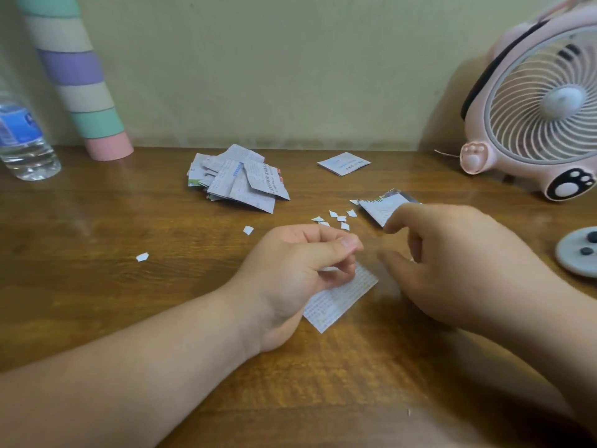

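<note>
One paper slip [339, 299], half hidden, pinched by left hand [290, 266], right hand [452, 263] blurred, grip unclear

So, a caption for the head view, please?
Left hand pinches a printed white paper slip over a brown wooden table; right hand hovers beside.

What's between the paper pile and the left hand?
Head view: one small scrap on bare table between pile and left hand, which grips a sheet.
</note>
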The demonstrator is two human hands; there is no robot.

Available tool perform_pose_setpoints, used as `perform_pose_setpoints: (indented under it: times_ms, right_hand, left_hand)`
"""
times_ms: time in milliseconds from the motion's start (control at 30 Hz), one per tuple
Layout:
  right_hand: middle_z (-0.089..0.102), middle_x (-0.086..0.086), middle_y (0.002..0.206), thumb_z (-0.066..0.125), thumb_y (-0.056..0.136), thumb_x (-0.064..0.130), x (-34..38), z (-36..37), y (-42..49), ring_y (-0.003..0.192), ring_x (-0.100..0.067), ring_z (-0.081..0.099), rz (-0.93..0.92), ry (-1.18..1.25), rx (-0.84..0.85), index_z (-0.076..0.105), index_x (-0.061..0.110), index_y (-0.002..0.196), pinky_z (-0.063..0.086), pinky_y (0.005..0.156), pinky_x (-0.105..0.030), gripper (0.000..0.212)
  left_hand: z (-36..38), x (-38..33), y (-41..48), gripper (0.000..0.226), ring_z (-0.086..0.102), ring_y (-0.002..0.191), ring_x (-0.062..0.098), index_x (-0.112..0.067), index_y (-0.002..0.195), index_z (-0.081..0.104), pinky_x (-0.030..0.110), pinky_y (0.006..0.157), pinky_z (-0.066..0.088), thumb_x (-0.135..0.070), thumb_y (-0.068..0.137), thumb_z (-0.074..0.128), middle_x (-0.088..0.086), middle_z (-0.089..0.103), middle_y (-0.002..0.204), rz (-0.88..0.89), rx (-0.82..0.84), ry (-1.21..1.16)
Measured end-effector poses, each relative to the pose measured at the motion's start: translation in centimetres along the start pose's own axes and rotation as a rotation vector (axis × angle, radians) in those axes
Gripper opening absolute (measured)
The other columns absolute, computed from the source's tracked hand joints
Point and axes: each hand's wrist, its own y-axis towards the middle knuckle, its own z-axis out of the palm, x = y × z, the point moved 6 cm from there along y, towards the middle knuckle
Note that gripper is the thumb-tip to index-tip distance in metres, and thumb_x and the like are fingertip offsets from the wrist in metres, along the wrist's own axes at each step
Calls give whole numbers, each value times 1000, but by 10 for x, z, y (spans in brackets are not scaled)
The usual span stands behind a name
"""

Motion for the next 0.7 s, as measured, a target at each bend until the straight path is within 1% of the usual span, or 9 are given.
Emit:
perform_pose_setpoints:
  times_ms: [67,100,167,267,333,433,533,600,700]
  right_hand:
    - [62,6,61,67,86,25,7,-2,-3,58,-11,55,-57,365,-109,67,26,84,42,51,-29,3]
    - [65,4,61,67,86,16,12,1,-4,55,-11,56,-49,554,-82,69,23,79,44,51,-28,10]
    - [67,3,62,64,87,5,20,10,-5,50,-8,54,-6,829,11,70,18,76,42,48,-23,18]
    - [62,-1,54,60,88,-4,14,22,-2,43,-14,48,127,1036,78,70,11,76,37,39,-19,21]
    - [59,-13,56,59,88,-3,9,27,0,44,-25,47,182,1113,125,70,7,77,35,38,-21,19]
    - [60,-20,59,63,87,0,9,30,0,44,-29,47,182,1169,158,68,5,74,36,39,-23,15]
    - [60,-18,57,65,81,10,11,29,0,42,-28,47,174,1191,155,68,9,71,36,38,-22,10]
    - [59,-16,56,64,85,5,8,29,0,40,-26,45,202,1181,122,67,10,70,35,38,-22,16]
    - [55,-4,49,61,87,-2,-1,28,2,37,-14,41,272,1142,32,67,7,72,31,38,-19,18]
  left_hand:
    - [2,0,-1,20,61,79,18,-11,72,76,56,102,52,-14,90,71,9,67,78,37,12,46]
    - [4,0,-2,17,60,81,20,-10,74,76,57,103,50,-21,87,72,12,66,81,55,21,62]
    - [4,0,-2,20,59,82,23,-12,73,74,58,103,50,-29,81,69,14,64,81,83,20,64]
    - [2,-1,0,17,60,81,22,-15,67,73,56,98,53,-27,79,70,12,65,78,101,33,49]
    - [2,0,0,16,62,83,23,-14,70,74,53,95,54,-24,83,71,13,69,80,106,60,55]
    - [3,0,0,17,61,83,23,-4,81,70,54,98,51,-13,95,66,12,68,79,103,81,62]
    - [4,-2,0,15,61,85,23,-6,80,71,54,100,50,-18,89,67,9,69,80,85,96,40]
    - [2,-3,1,20,60,86,22,-8,78,74,58,102,51,-24,88,67,8,67,80,74,72,-6]
    - [0,-1,3,42,66,87,22,-3,89,76,58,98,54,-34,102,52,13,73,89,59,31,-55]
